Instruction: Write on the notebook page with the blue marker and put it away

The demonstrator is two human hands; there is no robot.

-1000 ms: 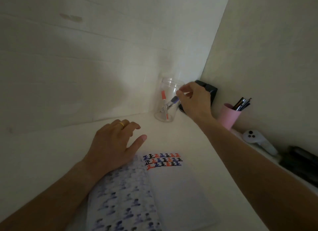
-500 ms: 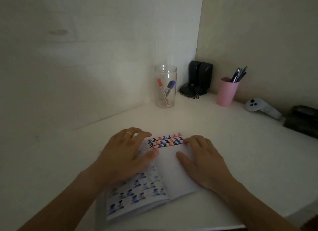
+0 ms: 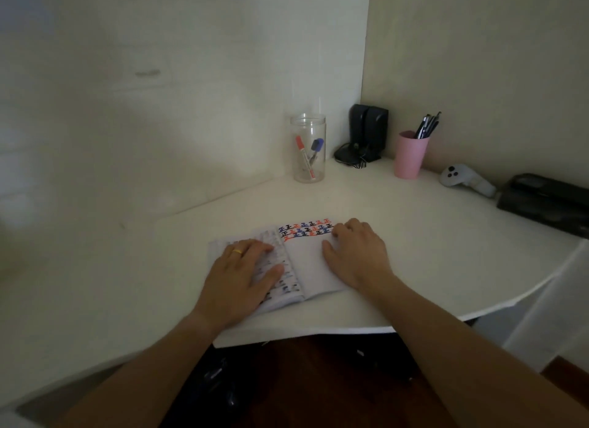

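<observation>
On notebook (image 3: 306,268) | left hand (image 3: 243,281), right hand (image 3: 357,258) flat (fingers spread, seemingly gripping nothing)

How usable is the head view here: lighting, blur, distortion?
Head view: dim and underexposed throughout; wide-angle bending curves the desk edge; sharp enough to tell the blue marker in the clear jar and the coloured marks on the notebook; no glare.

A white corner desk (image 3: 414,236) carries an open notebook (image 3: 306,265), clear jar (image 3: 308,153), black speakers (image 3: 366,134), pink cup (image 3: 409,156), grey controller (image 3: 465,180) and black case (image 3: 545,201).
</observation>
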